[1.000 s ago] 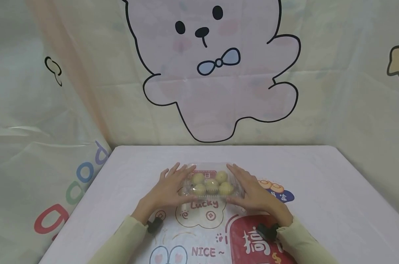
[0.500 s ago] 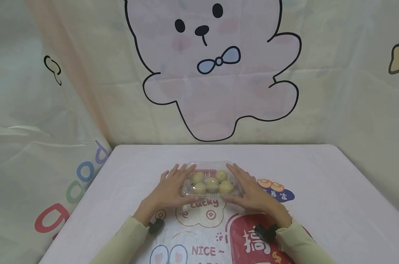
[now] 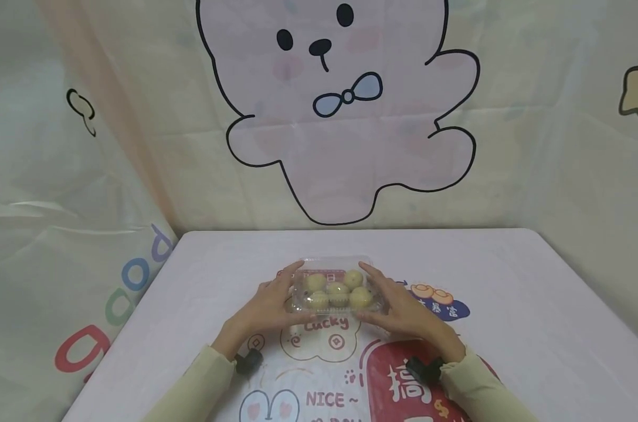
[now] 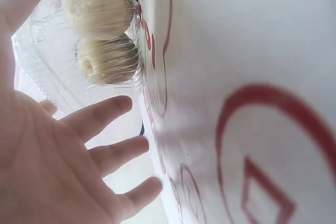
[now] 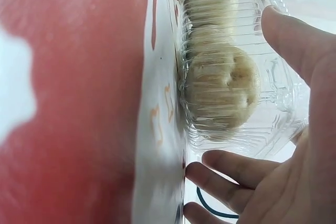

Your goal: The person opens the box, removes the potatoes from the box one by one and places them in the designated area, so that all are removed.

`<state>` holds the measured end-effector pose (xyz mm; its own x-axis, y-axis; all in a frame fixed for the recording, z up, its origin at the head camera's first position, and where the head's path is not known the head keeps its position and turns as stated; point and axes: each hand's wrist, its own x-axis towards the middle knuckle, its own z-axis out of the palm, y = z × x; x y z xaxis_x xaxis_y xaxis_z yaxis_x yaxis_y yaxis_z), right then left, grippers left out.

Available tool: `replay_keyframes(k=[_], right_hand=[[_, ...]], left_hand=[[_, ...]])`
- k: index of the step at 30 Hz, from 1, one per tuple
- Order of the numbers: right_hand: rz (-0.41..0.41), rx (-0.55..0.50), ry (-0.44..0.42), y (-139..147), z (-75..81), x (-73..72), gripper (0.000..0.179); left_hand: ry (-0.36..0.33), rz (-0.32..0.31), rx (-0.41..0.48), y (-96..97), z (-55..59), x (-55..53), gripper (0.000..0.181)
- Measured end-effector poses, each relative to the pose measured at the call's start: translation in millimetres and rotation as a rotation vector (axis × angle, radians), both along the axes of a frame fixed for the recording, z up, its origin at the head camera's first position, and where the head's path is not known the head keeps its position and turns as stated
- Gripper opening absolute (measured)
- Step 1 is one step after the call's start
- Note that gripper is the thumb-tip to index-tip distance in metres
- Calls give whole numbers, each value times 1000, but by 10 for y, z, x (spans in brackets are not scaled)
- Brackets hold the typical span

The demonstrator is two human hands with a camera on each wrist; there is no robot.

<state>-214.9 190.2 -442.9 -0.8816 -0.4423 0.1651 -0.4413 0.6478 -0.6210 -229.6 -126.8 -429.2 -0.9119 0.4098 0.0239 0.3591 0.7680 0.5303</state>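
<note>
A clear plastic box with ribbed sides sits on the table, its top facing up. Inside lie several round, pale yellow pieces, dimpled and fruit-like in the wrist views. My left hand grips the box's left side, thumb along the near edge and index finger at the far edge. In the left wrist view, its other fingers spread straight beside the box. At the opposite side my right hand holds it likewise, thumb in front and index finger at the back. The right wrist view shows its remaining fingers loosely bent.
A white table carries printed drawings, among them a red patch with white lettering and a blue patch. Behind it hangs a curtain with a large bear drawing. Dark wrist cameras sit at both cuffs.
The left hand's fingers have drawn closer together at the box's side, where they were fanned out before. The box and the right hand have stayed nearly where they were.
</note>
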Motion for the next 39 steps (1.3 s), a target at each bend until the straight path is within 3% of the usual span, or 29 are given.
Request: replay_keyframes(k=[5,12,27,39], right_hand=[[12,-15,-19,-20,7,-1,94],[22,-39,-34,-56,4,-16,93],[-14,-79,-72,-42,-28,31,85],[-61,-164,-35,-50,-74,25,77]], left_hand=[[-39,-4,41,-24,-9,2,107],[-9,-29,10,-11,-28,-9,105],[-21,-29,52,-18,-26,-16,96],[-11,27,89,-45,-40,-22,90]])
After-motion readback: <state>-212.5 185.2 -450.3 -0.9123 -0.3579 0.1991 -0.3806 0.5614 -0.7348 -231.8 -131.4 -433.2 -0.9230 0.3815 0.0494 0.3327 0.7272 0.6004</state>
